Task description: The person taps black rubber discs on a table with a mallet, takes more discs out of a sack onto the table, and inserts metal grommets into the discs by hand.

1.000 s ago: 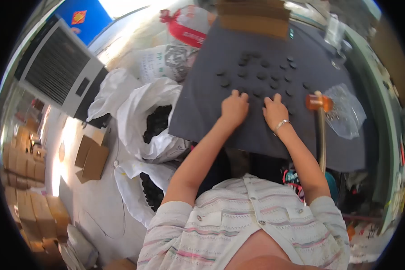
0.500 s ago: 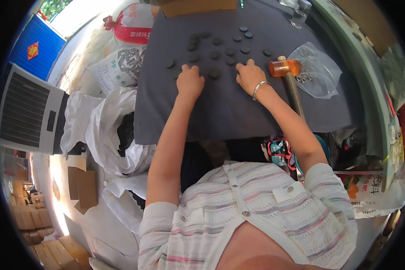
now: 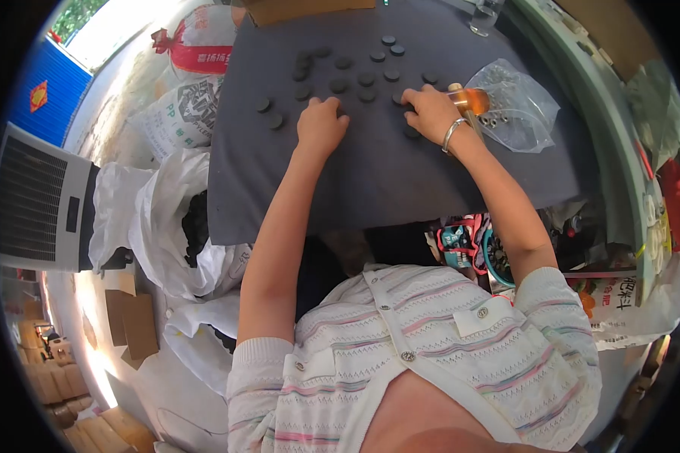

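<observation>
Many small black round discs (image 3: 391,75) lie scattered over the dark cloth of the table (image 3: 370,166). My left hand (image 3: 321,127) is low over the cloth among them, its fingers curled in. What sits under those fingers is hidden. Two discs (image 3: 276,121) lie to its left. My right hand (image 3: 434,115), with a silver bangle (image 3: 452,134) at the wrist, has thumb and index finger apart. One disc (image 3: 398,98) is at its index fingertip and another (image 3: 410,131) lies just below the thumb. Behind this hand is a mallet with an orange head (image 3: 472,101).
A clear plastic bag (image 3: 517,109) with small metal rings lies right of the mallet. A clear glass (image 3: 485,16) and a cardboard box (image 3: 310,9) stand at the far edge. White sacks (image 3: 170,226) stand on the floor to the left.
My right hand has moved right, now in front of the mallet, and discs show beside its fingers. My left hand has moved right over the spot where a disc lay. The view has shifted slightly.
</observation>
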Motion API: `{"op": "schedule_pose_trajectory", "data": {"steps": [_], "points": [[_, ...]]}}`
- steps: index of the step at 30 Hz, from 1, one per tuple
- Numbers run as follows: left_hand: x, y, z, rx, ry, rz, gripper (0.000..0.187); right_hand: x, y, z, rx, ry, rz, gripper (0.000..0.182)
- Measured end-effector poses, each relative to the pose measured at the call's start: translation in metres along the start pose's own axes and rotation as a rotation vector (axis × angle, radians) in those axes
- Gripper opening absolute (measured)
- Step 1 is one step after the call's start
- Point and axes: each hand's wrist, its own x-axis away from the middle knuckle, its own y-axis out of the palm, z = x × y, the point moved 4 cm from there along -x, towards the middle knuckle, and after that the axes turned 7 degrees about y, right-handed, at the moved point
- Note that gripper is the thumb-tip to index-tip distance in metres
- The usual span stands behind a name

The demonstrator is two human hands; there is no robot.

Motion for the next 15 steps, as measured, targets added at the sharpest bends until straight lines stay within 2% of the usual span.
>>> {"op": "schedule_pose_trajectory", "data": {"steps": [3,6,9,10,12,13,14,15], "points": [[-0.009,0.007,0.002,-0.067,0.015,-0.07,0.032,0.005,0.023,0.02,0.054,-0.014,-0.095,0.026],[-0.019,0.007,-0.002,-0.099,0.022,-0.18,0.032,0.003,0.018,0.009,0.034,-0.012,-0.178,0.029],[0.002,-0.003,-0.006,0.033,-0.032,-0.021,0.034,0.002,0.022,0.015,-0.014,-0.076,-0.143,0.031],[0.014,-0.007,-0.011,0.094,0.015,0.096,0.033,0.004,0.017,0.016,0.014,-0.064,-0.118,0.032],[0.047,-0.031,-0.023,0.612,-0.254,0.065,0.031,0.006,0.019,0.007,0.065,-0.091,-0.108,0.035],[0.073,-0.049,-0.034,0.865,-0.407,0.09,0.029,0.003,0.033,0.015,-0.008,-0.258,0.058,0.039],[0.104,-0.069,-0.047,0.959,-0.431,0.197,0.029,0.012,0.019,-0.01,-0.35,0.009,-0.265,0.035],[0.139,-0.086,-0.059,1.043,-0.45,0.314,0.028,0.017,0.024,-0.029,-0.712,0.042,-0.406,0.028]]}}
